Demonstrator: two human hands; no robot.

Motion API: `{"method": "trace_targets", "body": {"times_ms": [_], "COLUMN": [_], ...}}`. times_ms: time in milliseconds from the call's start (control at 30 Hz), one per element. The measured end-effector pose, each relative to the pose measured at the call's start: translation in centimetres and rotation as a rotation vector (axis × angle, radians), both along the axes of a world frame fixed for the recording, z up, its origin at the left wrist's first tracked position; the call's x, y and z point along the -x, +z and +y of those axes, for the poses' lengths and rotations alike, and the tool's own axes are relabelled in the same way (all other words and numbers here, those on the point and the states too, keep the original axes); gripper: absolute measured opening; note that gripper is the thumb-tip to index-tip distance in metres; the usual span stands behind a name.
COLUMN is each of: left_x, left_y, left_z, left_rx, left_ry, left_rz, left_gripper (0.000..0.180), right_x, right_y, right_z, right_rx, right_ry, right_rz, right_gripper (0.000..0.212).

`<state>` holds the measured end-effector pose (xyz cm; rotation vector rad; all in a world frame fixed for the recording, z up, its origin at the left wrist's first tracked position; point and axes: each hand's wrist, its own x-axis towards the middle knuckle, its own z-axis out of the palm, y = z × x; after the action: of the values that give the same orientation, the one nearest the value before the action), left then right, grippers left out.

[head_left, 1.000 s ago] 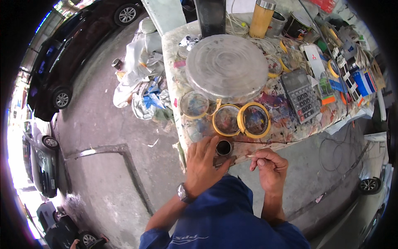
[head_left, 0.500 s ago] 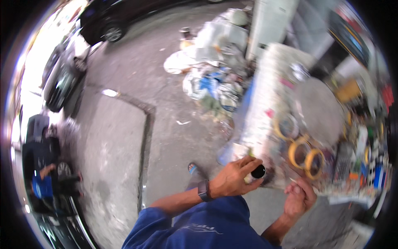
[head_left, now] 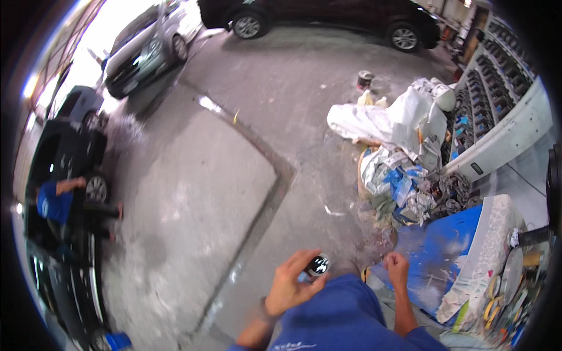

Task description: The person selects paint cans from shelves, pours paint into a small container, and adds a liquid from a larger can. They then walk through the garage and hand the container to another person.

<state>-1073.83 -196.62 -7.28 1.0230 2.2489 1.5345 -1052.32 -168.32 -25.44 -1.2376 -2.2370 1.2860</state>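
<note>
My left hand (head_left: 291, 284) is wrapped around a small round container with a dark, shiny inside (head_left: 318, 265), held upright in front of my blue shirt. My right hand (head_left: 397, 266) is curled into a loose fist a short way to the right of it, and I see nothing in its fingers. Both hands hang over the grey concrete floor (head_left: 193, 193), away from the paint-spattered worktable (head_left: 486, 257) at the right edge.
A heap of white sheets, crumpled paper and rubbish (head_left: 398, 152) lies by the table's blue side panel. Rolls of yellow tape (head_left: 494, 301) sit on the tabletop. Parked cars (head_left: 146, 47) line the far side. A person in blue (head_left: 55, 202) crouches by a dark car at left.
The view has swung left, away from the worktable toward the floor and cars. My left hand has carried the small container off the table's edge. My right hand has closed and come away.
</note>
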Motion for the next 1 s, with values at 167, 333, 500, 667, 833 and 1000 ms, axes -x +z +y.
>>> {"method": "trace_targets", "body": {"times_ms": [167,333,500,667,833,1000], "left_x": [15.9,33.3,51.1,69.7,93.5,116.9], "left_y": [-3.1,-7.2,-5.1,-6.1,-9.5,-6.9], "left_z": [-4.2,-7.2,-10.2,-12.5,-15.2,-15.7], "left_rx": [-0.085,-0.020,0.005,0.015,0.046,-0.090], "left_ry": [0.221,0.372,0.636,0.762,0.783,0.737], "left_rz": [-0.051,-0.029,-0.037,0.021,0.112,-0.086], "left_gripper": [0.048,0.046,0.044,0.045,0.046,0.043], "right_x": [5.3,28.4,70.3,103.6,129.4,133.0], "right_y": [-7.2,-6.7,-0.1,8.1,3.5,-14.5], "right_z": [-1.2,3.3,0.3,-11.6,-14.2,-4.0], "right_rx": [0.161,-0.092,0.111,0.021,0.230,0.241], "right_ry": [-0.323,-0.098,0.146,0.662,0.647,0.316], "right_rz": [-0.115,-0.136,0.285,0.671,0.606,-0.103], "right_gripper": [0.006,0.011,0.009,0.004,0.007,0.017]}}
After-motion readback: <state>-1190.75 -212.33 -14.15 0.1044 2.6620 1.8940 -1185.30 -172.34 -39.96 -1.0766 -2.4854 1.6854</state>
